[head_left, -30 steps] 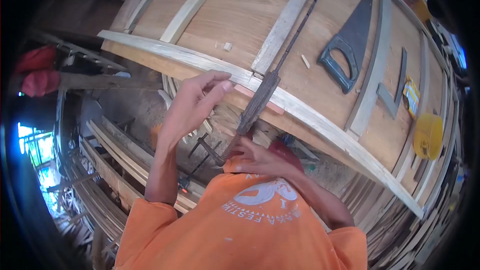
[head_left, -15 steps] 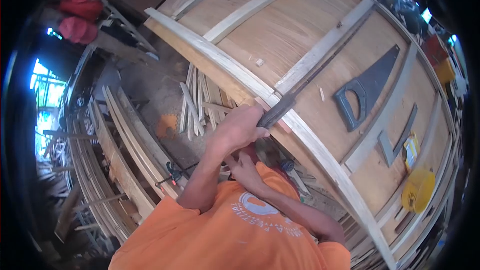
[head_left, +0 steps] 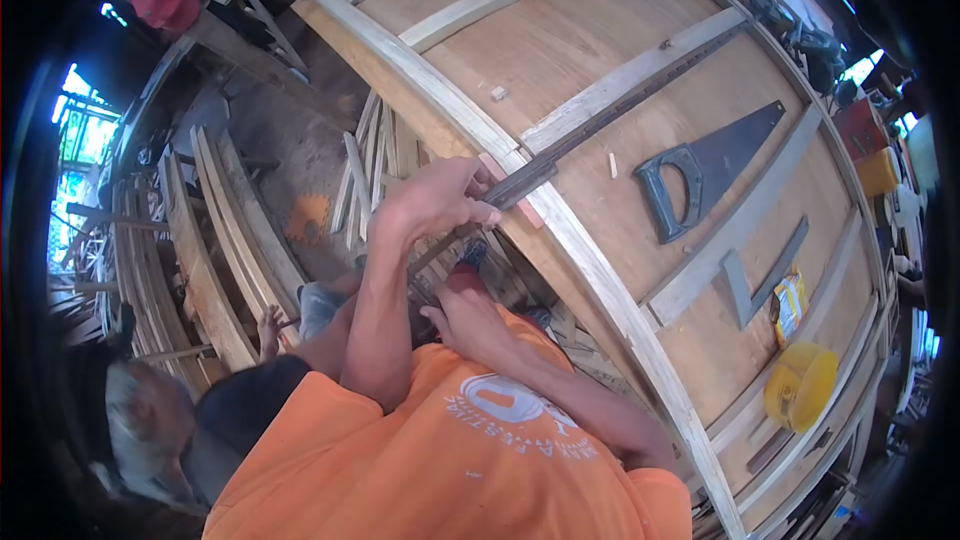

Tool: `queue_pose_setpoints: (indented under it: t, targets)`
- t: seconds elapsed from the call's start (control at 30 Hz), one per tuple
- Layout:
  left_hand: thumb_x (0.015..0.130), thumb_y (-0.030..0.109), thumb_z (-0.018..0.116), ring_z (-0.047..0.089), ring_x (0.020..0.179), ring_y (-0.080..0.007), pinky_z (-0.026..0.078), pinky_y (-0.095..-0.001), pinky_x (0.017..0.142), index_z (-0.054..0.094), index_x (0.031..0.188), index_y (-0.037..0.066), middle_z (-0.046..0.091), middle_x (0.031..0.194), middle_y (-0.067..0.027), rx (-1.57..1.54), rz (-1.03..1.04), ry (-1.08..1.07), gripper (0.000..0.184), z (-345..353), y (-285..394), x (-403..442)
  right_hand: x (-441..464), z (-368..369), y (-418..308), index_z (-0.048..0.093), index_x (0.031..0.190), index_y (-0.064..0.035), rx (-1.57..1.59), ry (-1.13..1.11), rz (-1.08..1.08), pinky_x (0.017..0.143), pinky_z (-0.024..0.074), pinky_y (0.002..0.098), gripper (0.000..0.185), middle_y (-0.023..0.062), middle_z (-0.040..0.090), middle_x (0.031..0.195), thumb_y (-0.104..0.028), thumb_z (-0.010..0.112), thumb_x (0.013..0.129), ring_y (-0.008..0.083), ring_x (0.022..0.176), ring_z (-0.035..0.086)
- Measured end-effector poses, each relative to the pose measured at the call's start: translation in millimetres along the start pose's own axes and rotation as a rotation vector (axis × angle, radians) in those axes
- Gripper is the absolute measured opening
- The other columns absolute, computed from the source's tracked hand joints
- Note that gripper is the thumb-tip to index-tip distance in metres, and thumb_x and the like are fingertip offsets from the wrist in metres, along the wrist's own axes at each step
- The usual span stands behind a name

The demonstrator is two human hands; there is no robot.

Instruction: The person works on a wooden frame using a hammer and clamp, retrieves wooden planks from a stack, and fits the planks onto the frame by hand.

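Note:
A long bar clamp point(head_left: 527, 180) lies across the edge of a ribbed plywood panel point(head_left: 560, 50), its notched bar running beside a wooden rib. My left hand point(head_left: 425, 202) is wrapped round the clamp's body just off the panel edge. Lower down, my right hand point(head_left: 468, 318) is closed on the clamp's screw end; its fingertips are partly hidden. A thin reddish wood strip point(head_left: 531, 214) sits under the clamp at the edge rail. On the panel lie a handsaw point(head_left: 700, 172) and a metal square point(head_left: 745, 290).
At the lower left is another person point(head_left: 235, 415) in dark clothes, one hand raised. A yellow container point(head_left: 802, 385) and a yellow packet point(head_left: 789, 305) rest on the panel's right part. Long boards point(head_left: 200, 260) stand at the left; loose wood strips point(head_left: 375, 165) lie beyond my left hand.
My left hand has gone from open beside the clamp to gripping it. The clamp and its bar have tilted relative to the view. Another person has come in at the lower left.

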State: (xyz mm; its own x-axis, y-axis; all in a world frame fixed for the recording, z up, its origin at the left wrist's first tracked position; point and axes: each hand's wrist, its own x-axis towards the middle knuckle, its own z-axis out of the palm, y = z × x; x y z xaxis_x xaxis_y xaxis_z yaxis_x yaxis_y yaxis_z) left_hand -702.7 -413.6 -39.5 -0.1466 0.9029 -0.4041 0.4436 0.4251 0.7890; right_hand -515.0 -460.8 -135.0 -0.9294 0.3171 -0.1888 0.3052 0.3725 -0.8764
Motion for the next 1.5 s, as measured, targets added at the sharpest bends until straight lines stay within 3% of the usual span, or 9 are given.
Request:
queue_pose_setpoints:
  t: [0.37, 0.57, 0.6, 0.77, 1.03, 1.13, 1.27, 1.43, 1.5]
  targets:
    - [0.11, 0.061, 0.039, 0.063, 0.129, -0.0262, 0.045, -0.0363, 0.111, 0.06, 0.14, -0.005, 0.068, 0.134, -0.0179, -0.305, 0.062, 0.351, 0.076, 22, -57, -112, 51, -37, -74, 0.067, 0.098, 0.0098, 0.312, 0.25, -0.181, 0.078, 0.0554, 0.0582, 0.027, 0.0319, 0.071, 0.084, -0.016, 0.062, 0.093, 0.0491, 0.084, 0.072]
    - [0.076, 0.097, 0.053, 0.03, 0.156, -0.0326, 0.018, -0.047, 0.13, 0.042, 0.155, -0.003, 0.035, 0.168, -0.0176, -1.178, 0.46, 0.308, 0.127, 74, -122, -141, 73, -24, -67, 0.072, 0.088, 0.0059, 0.46, 0.224, -0.041, 0.076, 0.0579, 0.0525, 0.047, 0.0282, 0.072, 0.079, -0.034, 0.052, 0.103, 0.0427, 0.078, 0.075]
    - [0.068, 0.097, 0.062, 0.026, 0.158, -0.0332, 0.016, -0.0487, 0.131, 0.036, 0.159, -0.002, 0.034, 0.168, -0.0183, -1.277, 0.557, 0.364, 0.137, 84, -132, -139, 71, -28, -70, 0.068, 0.098, 0.0022, 0.694, 0.106, 0.052, 0.057, 0.0534, 0.0365, 0.048, 0.01, 0.071, 0.071, -0.04, 0.047, 0.11, 0.0182, 0.06, 0.067]
    - [0.113, 0.032, 0.051, 0.065, 0.118, -0.0186, 0.055, -0.0318, 0.097, 0.051, 0.146, -0.003, 0.065, 0.132, -0.0119, -0.761, 0.106, 0.729, 0.048, 95, -127, -120, 46, -15, -65, 0.061, 0.12, 0.0045, 0.323, 0.531, -0.25, 0.066, 0.0591, 0.0386, 0.041, 0.0184, 0.075, 0.083, -0.034, 0.062, 0.104, 0.0255, 0.077, 0.075]
    - [0.11, 0.009, 0.039, 0.072, 0.112, -0.0353, 0.065, -0.0445, 0.093, 0.055, 0.13, -0.013, 0.067, 0.126, -0.0277, -1.956, -0.556, 0.134, 0.033, 53, -207, -103, -36, -4, -24, 0.066, 0.118, 0.0012, 0.49, 0.904, 0.011, 0.077, 0.059, 0.0332, 0.025, 0.013, 0.075, 0.098, -0.009, 0.072, 0.097, 0.0186, 0.088, 0.074]
    - [0.11, 0.017, 0.049, 0.078, 0.094, -0.0257, 0.064, -0.0355, 0.085, 0.065, 0.123, -0.011, 0.076, 0.112, -0.0222, -0.695, -0.512, -0.143, 0.034, 24, -178, -118, -31, 34, -10, 0.056, 0.139, 0.0013, 0.606, 0.708, 0.214, 0.101, 0.0501, 0.0365, 0.048, 0.0175, 0.068, 0.128, -0.034, 0.059, 0.107, 0.0218, 0.117, 0.065]
    - [0.111, 0.026, 0.055, 0.077, 0.086, -0.0186, 0.062, -0.029, 0.076, 0.07, 0.12, -0.005, 0.079, 0.105, -0.0136, -0.264, -0.286, -0.618, 0.036, -83, -139, -118, 26, 98, 28, 0.04, 0.153, 0.0041, 1.177, 0.627, 0.216, 0.122, 0.0338, 0.0407, 0.084, 0.0218, 0.051, 0.154, -0.067, 0.036, 0.108, 0.0274, 0.144, 0.048]
    - [0.105, 0.019, 0.065, 0.074, 0.097, -0.0184, 0.058, -0.0306, 0.083, 0.07, 0.125, -0.004, 0.077, 0.106, -0.0123, -0.371, 0.246, -0.228, 0.031, -128, -111, -30, 91, 131, 28, 0.051, 0.146, 0.0009, 1.572, 0.528, -0.155, 0.106, 0.0478, 0.0386, 0.065, 0.0151, 0.067, 0.131, -0.053, 0.048, 0.111, 0.0233, 0.121, 0.063]
    - [0.103, 0.017, 0.067, 0.068, 0.114, -0.0215, 0.053, -0.0353, 0.098, 0.068, 0.131, 0.0, 0.074, 0.12, -0.0134, 0.014, 0.663, -0.089, 0.033, -127, -87, 13, 77, 158, 53, 0.064, 0.129, 0.0022, 1.357, 0.706, 0.244, 0.089, 0.055, 0.0325, 0.045, 0.0098, 0.072, 0.112, -0.038, 0.06, 0.109, 0.0173, 0.101, 0.069]
